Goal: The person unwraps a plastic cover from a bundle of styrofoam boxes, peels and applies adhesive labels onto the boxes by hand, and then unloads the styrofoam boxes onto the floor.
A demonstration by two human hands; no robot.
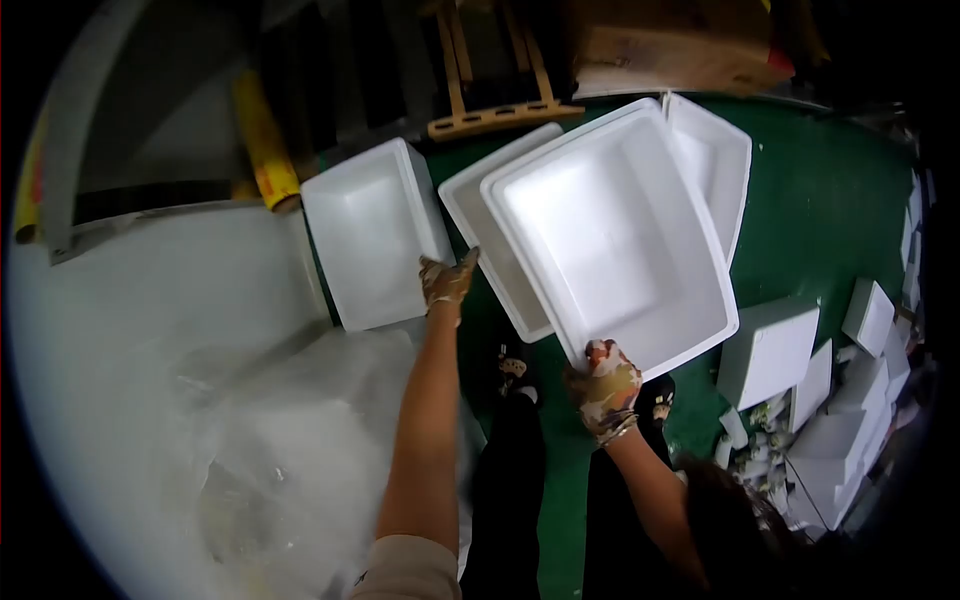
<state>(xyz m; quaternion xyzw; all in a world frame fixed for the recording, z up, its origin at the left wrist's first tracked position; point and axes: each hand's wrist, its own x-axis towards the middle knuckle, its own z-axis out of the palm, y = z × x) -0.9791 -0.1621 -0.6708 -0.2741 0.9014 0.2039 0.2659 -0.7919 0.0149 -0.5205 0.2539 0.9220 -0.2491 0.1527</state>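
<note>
My right hand [606, 392], in a camouflage-patterned glove, is closed on the near rim of a large white foam box [612, 215], which is tilted with its hollow side toward me. Behind it lie a second white foam box [505, 255] on the left and another foam box [718, 170] on the right, both partly hidden. My left hand [447, 283], gloved alike, is at the right side of a smaller white foam box [362, 240]. Its fingers and thumb are spread apart; whether they touch that box I cannot tell.
Clear plastic sheeting [300, 450] covers the lower left. White foam blocks [770, 350] and broken pieces lie at right on the green floor [830, 215]. A wooden frame [500, 115], a cardboard box [670, 50] and a yellow roll [265, 145] are at the back.
</note>
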